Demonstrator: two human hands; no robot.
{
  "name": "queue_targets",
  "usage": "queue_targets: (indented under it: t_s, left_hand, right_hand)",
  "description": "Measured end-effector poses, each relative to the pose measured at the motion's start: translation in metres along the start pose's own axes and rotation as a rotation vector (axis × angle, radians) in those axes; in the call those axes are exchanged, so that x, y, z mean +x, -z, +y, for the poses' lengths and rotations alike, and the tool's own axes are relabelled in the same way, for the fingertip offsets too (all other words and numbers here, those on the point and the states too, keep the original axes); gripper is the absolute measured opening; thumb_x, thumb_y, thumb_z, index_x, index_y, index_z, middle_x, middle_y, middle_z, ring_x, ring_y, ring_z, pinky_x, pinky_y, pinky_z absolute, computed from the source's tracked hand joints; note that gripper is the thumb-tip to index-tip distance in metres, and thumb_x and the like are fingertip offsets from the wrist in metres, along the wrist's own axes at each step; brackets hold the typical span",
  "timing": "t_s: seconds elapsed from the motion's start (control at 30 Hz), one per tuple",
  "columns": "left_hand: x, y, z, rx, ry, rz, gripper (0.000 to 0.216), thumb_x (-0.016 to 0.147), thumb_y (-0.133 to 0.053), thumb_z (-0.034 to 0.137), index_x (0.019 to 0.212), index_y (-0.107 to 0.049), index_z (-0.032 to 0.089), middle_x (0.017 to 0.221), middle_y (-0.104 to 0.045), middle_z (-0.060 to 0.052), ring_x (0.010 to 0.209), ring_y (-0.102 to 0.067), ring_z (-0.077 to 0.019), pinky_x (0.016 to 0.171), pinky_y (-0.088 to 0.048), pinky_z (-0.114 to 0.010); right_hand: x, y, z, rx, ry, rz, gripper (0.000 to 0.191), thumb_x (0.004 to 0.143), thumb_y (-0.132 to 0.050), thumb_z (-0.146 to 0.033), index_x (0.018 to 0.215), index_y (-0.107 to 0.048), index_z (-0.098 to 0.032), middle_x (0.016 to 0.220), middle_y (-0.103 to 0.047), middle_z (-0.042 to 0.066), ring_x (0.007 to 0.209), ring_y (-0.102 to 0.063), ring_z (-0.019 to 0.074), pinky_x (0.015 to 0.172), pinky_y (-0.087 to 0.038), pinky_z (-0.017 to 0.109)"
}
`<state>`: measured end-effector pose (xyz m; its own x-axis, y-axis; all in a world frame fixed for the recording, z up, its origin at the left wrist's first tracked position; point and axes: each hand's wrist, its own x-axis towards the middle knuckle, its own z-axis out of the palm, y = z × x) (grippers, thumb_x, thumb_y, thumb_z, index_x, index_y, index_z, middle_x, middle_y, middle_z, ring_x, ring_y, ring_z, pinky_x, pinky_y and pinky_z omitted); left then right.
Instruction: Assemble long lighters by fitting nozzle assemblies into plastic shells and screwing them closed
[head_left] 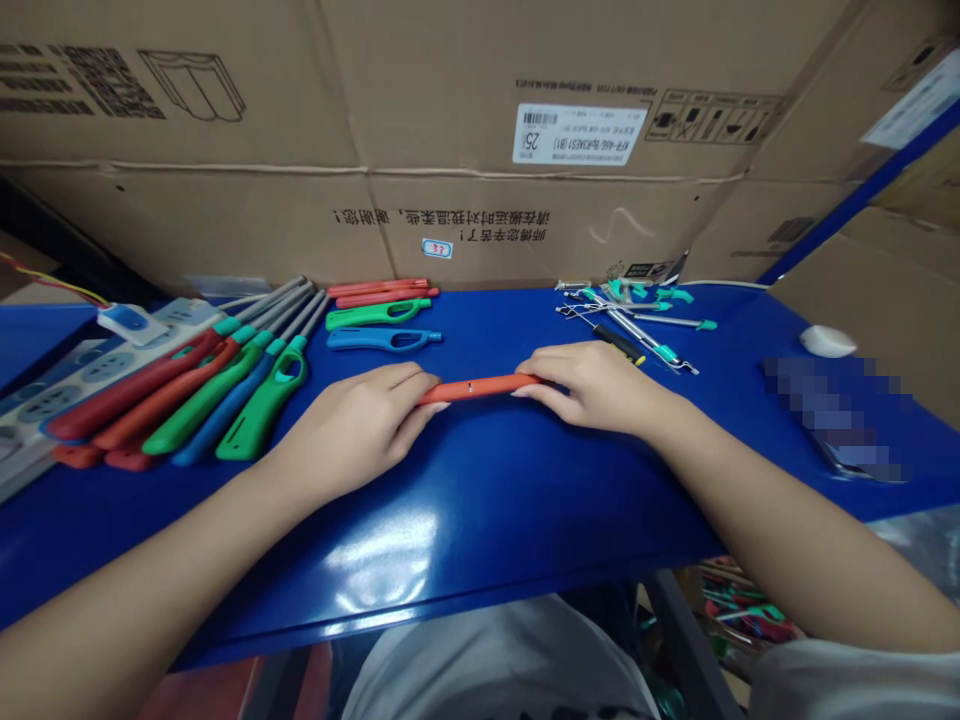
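Between my hands, above the blue tabletop, is an orange-red lighter handle [484, 388], held level with its narrow edge showing. My left hand [367, 425] grips one end between thumb and fingers. The other end is pinched by my right hand [592, 385]. Beyond my left hand lie a blue lighter handle [360, 340], a green lighter handle [371, 315] and red lighter handles [375, 294]. Just past my right hand are a screwdriver [619, 345], metal rods [630, 322] and small teal plastic parts [675, 296].
Long-necked lighters [259, 400] in several colours rest at the left beside a white power strip [105, 362]. A cardboard wall [450, 130] stands behind the table [480, 520]. A white mouse-shaped object [827, 341] and a blurred dark flat object [836, 420] lie at the right.
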<state>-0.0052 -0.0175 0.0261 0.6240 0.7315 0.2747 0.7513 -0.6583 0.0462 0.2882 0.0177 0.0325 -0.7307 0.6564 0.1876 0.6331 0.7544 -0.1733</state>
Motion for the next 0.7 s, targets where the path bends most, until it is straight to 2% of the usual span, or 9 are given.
queue_targets:
  t_s: [0.13, 0.3, 0.47, 0.57, 0.7]
  left_hand:
    - [0.002, -0.002, 0.003, -0.067, 0.003, -0.025, 0.038, 0.104, -0.047, 0.045, 0.127, -0.059, 0.017, 0.116, -0.070, -0.010, 0.096, -0.072, -0.0285, 0.080, -0.057, -0.039]
    - [0.002, -0.004, 0.007, -0.017, -0.046, -0.011, 0.042, 0.105, -0.044, 0.047, 0.129, -0.061, 0.017, 0.115, -0.073, -0.011, 0.092, -0.074, -0.0294, 0.077, -0.057, -0.040]
    - [-0.001, -0.005, 0.009, -0.051, -0.071, -0.030, 0.046, 0.106, -0.039, 0.051, 0.123, -0.066, 0.018, 0.101, -0.079, -0.008, 0.081, -0.076, -0.0269, 0.069, -0.055, -0.035]
    - [-0.001, -0.006, 0.011, -0.089, -0.062, -0.064, 0.047, 0.107, -0.037, 0.051, 0.120, -0.068, 0.018, 0.097, -0.079, -0.007, 0.079, -0.077, -0.0261, 0.067, -0.054, -0.033]
    - [0.000, -0.004, 0.012, -0.164, -0.026, -0.139, 0.046, 0.107, -0.038, 0.052, 0.120, -0.068, 0.020, 0.092, -0.078, -0.005, 0.077, -0.076, -0.0243, 0.066, -0.052, -0.031]
  right_hand:
    - [0.002, -0.002, -0.007, -0.091, -0.071, -0.042, 0.038, 0.107, -0.038, -0.038, 0.094, -0.066, -0.015, 0.090, -0.072, 0.009, 0.079, -0.065, 0.0218, 0.068, -0.036, 0.032]
    - [0.004, -0.004, -0.010, -0.047, -0.048, -0.069, 0.043, 0.108, -0.033, -0.035, 0.091, -0.066, -0.016, 0.090, -0.073, 0.009, 0.080, -0.066, 0.0215, 0.069, -0.039, 0.032]
    - [0.002, -0.008, -0.006, 0.125, 0.162, 0.062, 0.034, 0.106, -0.046, -0.037, 0.126, -0.066, -0.016, 0.122, -0.074, 0.009, 0.110, -0.069, 0.0222, 0.092, -0.048, 0.035]
    - [0.002, -0.013, -0.008, 0.157, 0.261, 0.167, 0.028, 0.105, -0.050, -0.029, 0.123, -0.068, -0.016, 0.123, -0.075, 0.009, 0.112, -0.069, 0.0208, 0.097, -0.049, 0.035]
    - [0.002, -0.019, -0.012, 0.158, 0.278, 0.266, 0.024, 0.104, -0.048, -0.021, 0.110, -0.069, -0.015, 0.109, -0.078, 0.008, 0.097, -0.072, 0.0197, 0.085, -0.052, 0.034]
